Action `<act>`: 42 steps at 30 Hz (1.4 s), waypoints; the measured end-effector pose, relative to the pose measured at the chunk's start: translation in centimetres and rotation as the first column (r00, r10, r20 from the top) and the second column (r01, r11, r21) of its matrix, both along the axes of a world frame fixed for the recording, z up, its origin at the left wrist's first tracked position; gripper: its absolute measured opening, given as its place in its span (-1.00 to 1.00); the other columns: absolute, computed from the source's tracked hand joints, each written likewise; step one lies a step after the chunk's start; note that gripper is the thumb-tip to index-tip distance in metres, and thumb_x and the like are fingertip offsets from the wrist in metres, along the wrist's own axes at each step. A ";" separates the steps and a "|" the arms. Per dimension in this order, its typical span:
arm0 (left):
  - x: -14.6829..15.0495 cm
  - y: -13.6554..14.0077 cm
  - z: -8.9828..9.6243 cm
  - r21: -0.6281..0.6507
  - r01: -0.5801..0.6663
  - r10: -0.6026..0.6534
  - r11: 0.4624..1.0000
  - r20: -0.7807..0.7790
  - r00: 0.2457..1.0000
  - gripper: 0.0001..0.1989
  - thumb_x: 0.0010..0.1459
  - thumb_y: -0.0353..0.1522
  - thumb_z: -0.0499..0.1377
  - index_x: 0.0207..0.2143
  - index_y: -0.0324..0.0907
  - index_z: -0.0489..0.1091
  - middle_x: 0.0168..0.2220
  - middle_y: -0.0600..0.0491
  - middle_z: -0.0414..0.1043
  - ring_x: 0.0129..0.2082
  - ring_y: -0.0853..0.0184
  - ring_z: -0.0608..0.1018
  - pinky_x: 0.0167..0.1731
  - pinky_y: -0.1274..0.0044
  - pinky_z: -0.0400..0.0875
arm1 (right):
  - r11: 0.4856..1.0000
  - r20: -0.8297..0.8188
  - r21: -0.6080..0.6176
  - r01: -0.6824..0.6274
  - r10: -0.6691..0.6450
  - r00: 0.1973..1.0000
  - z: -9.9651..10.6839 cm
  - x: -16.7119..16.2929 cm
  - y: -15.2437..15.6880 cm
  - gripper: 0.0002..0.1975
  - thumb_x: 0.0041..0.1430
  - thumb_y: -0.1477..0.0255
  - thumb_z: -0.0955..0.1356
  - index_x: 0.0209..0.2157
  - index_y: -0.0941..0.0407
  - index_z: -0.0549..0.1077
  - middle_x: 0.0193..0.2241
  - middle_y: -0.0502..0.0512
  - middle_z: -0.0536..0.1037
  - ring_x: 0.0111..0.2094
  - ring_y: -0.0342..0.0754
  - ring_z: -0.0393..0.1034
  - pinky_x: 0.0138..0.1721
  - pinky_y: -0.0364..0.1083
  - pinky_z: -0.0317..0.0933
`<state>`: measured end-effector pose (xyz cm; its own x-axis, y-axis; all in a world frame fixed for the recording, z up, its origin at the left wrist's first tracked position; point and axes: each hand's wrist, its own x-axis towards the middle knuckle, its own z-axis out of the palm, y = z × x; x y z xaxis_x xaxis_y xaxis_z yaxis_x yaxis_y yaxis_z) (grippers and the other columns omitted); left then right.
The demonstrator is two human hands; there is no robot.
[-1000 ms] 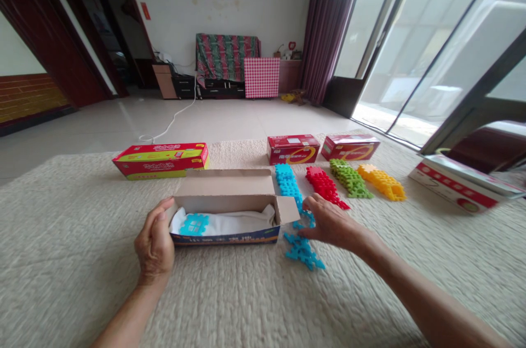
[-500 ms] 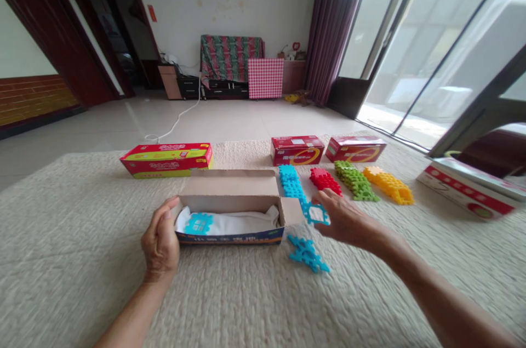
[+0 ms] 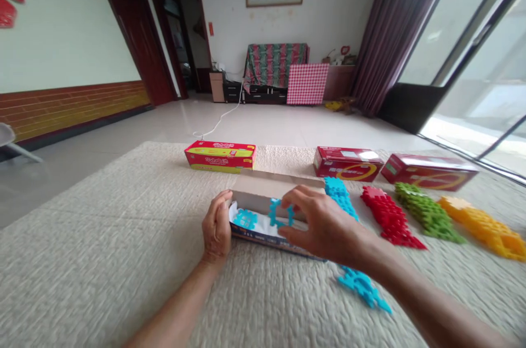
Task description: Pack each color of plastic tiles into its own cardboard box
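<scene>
My left hand (image 3: 217,227) is wrapped round the left end of an open cardboard box (image 3: 267,242) with a dark blue front. Over the box, my right hand (image 3: 320,223) pinches a blue toothed square frame, a plastic building piece (image 3: 273,215). Inside, on white lining, lies another blue building piece (image 3: 245,219) with a window grid. My right hand hides the box's right part. Behind that hand runs a row of blue pieces (image 3: 337,190), and several more blue pieces (image 3: 364,286) lie on the mat nearer to me.
To the right lie rows of red pieces (image 3: 388,216), green pieces (image 3: 427,211) and yellow pieces (image 3: 487,227). A red and yellow box (image 3: 221,157) and two dark red boxes, one left (image 3: 347,164) and one right (image 3: 429,171), stand farther back on the beige mat (image 3: 123,260).
My right hand has moved left from beside the box to over it, carrying the blue frame piece. My left hand stays on the box. The view has turned left.
</scene>
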<state>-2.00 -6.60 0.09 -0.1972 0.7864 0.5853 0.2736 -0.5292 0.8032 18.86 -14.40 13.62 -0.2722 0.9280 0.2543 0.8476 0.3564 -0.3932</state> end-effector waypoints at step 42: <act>0.3 -0.2 0.5 0.029 0.047 -0.047 0.998 -0.001 0.999 -0.66 0.31 -0.33 -0.12 -0.09 -0.21 0.41 -0.01 -0.10 0.43 0.06 0.26 0.42 0.11 0.34 0.28 | 1.000 0.220 -0.010 0.000 0.002 0.975 -3.8 -5.0 3.1 -0.74 0.22 0.51 0.16 -0.49 0.10 0.36 -0.55 0.07 0.47 -0.53 -0.11 0.34 -0.49 -0.11 0.05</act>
